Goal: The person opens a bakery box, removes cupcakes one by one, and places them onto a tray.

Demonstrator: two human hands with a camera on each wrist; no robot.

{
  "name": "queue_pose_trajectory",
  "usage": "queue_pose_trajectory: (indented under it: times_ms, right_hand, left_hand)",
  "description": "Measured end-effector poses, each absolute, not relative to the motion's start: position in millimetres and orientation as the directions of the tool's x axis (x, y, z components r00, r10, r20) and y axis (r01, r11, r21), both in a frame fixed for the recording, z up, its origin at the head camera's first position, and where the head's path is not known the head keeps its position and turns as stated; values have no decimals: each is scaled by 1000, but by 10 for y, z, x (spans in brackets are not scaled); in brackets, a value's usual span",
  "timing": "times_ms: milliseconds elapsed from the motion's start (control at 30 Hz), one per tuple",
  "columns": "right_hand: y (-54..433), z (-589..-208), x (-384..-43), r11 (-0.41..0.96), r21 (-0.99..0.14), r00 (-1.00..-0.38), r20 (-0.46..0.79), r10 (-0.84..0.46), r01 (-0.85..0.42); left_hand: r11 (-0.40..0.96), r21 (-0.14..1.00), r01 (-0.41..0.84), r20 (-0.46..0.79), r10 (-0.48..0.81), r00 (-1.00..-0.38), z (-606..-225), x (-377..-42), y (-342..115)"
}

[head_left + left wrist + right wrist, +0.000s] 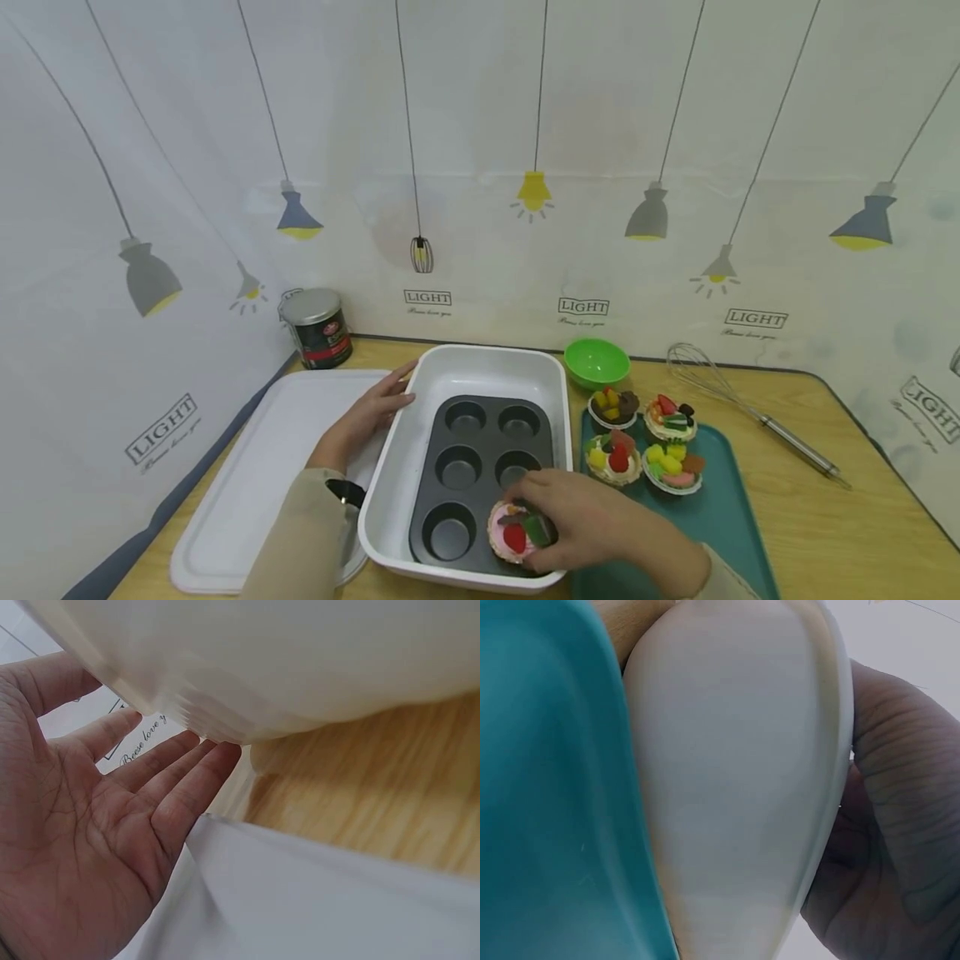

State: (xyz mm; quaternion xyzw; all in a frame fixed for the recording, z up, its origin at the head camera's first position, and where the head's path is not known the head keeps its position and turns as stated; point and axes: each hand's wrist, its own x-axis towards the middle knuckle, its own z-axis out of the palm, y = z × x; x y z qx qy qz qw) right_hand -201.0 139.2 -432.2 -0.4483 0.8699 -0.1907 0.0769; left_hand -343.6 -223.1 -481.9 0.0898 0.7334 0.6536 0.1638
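A dark muffin tin (480,458) with several cups lies inside a deep white pan (491,372). My right hand (573,517) grips a pink-topped cupcake (508,533) with a strawberry and a green piece on it, at the tin's near right cup. In the right wrist view the pan's outer wall (727,772) hides the cupcake, and my thumb (907,787) shows beyond the rim. With fingers nearly straight, my left hand (371,412) touches the pan's left side; the left wrist view shows its fingertips (225,754) against the wall.
Several fruit-topped cupcakes (617,457) stand on a teal tray (723,508) to the right. Behind them is a green bowl (597,362), with a whisk (780,429) farther right. A white lid (247,467) lies left of the pan, and a dark canister (318,329) stands at the back left.
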Motion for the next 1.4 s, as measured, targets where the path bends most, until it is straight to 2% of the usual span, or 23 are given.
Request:
queue_pose_trajectory:
  times_ms: [267,433,667,800,1033,1267,1400]
  right_hand:
    - [1391,-4322,-2018,503,-438,-569,26,-822,-746]
    - [1380,-4298,-2016,500,-416,-567,47,-822,-760]
    - [1386,-4343,-2060,466,-406,-533,63,-844,-786]
    - [1403,-4355,-2081,465,-400,-534,76,-842,-790]
    - [1401,-4370,-2074,457,-452,-543,74,-837,-766]
    - [1336,-4397,-2043,419,-414,-509,134,-850,-808]
    - [1330,-4388,-2053,432,-405,-523,144,-840,-806]
  left_hand:
    - [127,987,-95,-133,340,-931,-4864,-3427,-2232]
    - [133,987,-91,-131,330,-935,-4823,-3420,-2223]
    - [137,986,-92,-133,327,-936,-4833,-3431,-2241]
    - [141,986,-85,-128,336,-933,-4838,-3436,-2233]
    - [141,986,-90,-133,341,-931,-4860,-3429,-2236]
    - [140,987,-82,-126,340,-932,-4872,-3434,-2241]
    - [129,989,-74,-114,341,-933,-4869,-3444,-2244]
